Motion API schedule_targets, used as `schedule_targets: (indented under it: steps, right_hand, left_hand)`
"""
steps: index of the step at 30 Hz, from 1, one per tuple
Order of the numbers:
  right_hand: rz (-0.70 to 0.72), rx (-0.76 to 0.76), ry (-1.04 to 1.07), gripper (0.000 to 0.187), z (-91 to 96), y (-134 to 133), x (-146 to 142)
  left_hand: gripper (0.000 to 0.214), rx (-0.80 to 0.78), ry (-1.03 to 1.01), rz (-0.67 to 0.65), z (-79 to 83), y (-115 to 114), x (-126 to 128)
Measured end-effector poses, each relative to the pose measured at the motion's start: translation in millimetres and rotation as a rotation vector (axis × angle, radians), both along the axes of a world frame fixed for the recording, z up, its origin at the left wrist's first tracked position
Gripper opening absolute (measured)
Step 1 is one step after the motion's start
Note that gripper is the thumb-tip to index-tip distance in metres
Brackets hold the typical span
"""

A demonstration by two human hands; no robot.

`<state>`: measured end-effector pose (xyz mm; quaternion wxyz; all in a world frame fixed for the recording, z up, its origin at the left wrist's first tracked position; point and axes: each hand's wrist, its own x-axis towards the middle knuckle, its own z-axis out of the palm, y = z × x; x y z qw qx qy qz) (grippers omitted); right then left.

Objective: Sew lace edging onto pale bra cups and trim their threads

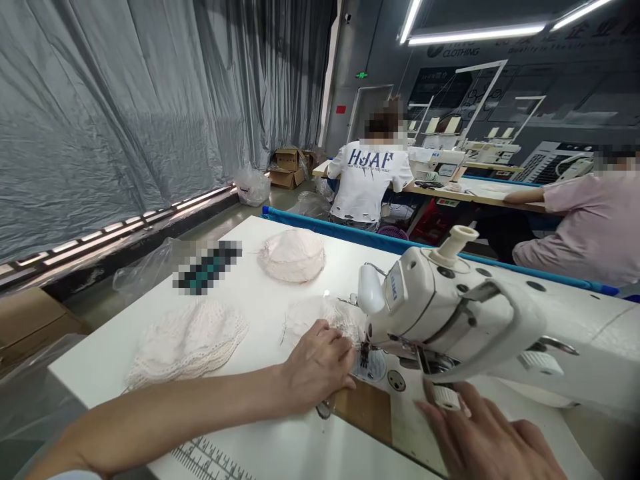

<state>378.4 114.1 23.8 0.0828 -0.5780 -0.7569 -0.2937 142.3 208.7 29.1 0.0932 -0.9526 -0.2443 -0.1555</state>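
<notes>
My left hand [320, 365] has its fingers bent and pressed together on a white lace piece [305, 317], close to the needle and presser foot [367, 353] of a white sewing machine [415, 300]. A small metal loop [324, 409] shows below that hand; what it belongs to is hidden. My right hand [485, 433] is at the front of the machine, fingers closed near a white ridged knob [447, 398]. A thin dark metal piece [424, 365] rises by its fingertips; blur hides whether the hand grips it.
A stack of cream lace pieces [190, 340] lies on the white table [270, 413] at left. Another pale pile [293, 255] sits farther back. A blurred-out dark object [207, 268] lies near the left edge. Beyond the blue rail [340, 230], two people sit at other machines.
</notes>
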Motion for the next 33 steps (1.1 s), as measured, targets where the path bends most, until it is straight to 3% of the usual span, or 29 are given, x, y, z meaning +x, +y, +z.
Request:
schedule_targets:
  steps: [2, 4, 6, 8, 10, 12, 14, 17, 19, 21, 26, 33]
  right_hand:
    - [0.002, 0.032, 0.03, 0.043, 4.8, -1, -4]
    - [0.145, 0.008, 0.14, 0.042, 3.9, -4, -15]
    - [0.337, -0.111, 0.382, 0.057, -1.1, -10, -30]
    - [0.449, -0.328, 0.723, 0.069, -5.2, -14, -42]
    - [0.437, -0.519, 1.02, 0.056, -5.2, -15, -45]
    - [0.353, -0.557, 1.084, 0.035, -1.4, -12, -39]
    - [0.232, -0.388, 0.906, 0.025, 4.0, -6, -30]
    - [0.118, -0.05, 0.532, 0.029, 9.0, -2, -26]
    - [0.172, -0.016, 0.423, 0.028, 7.8, -4, -31]
    - [0.26, -0.104, 0.415, 0.024, 3.6, -7, -40]
    - [0.302, -0.067, 0.24, 0.032, -3.2, -4, -47]
    - [0.323, -0.017, 0.15, 0.043, 5.6, 21, -34]
  left_hand:
    - [0.006, -0.027, 0.04, 0.081, 6.0, -11, -2]
    - [0.02, -0.158, -0.008, 0.104, 14.4, -28, -6]
    - [0.027, -0.447, -0.208, 0.045, 22.6, -48, -12]
    - [0.035, -0.812, -0.456, 0.025, 27.5, -64, -16]
    - [0.041, -1.089, -0.601, 0.084, 27.5, -72, -19]
    - [0.046, -1.161, -0.602, 0.114, 24.4, -71, -20]
    - [0.05, -1.012, -0.52, 0.094, 22.0, -65, -21]
    - [0.046, -0.616, -0.402, 0.057, 21.9, -52, -20]
    - [0.043, -0.383, -0.325, -0.03, 20.6, -45, -18]
    - [0.034, -0.23, -0.236, -0.142, 16.0, -39, -16]
    - [0.018, -0.119, -0.072, -0.191, 4.1, -31, -15]
    - [0.015, 0.035, -0.057, -0.15, 3.8, -25, -7]
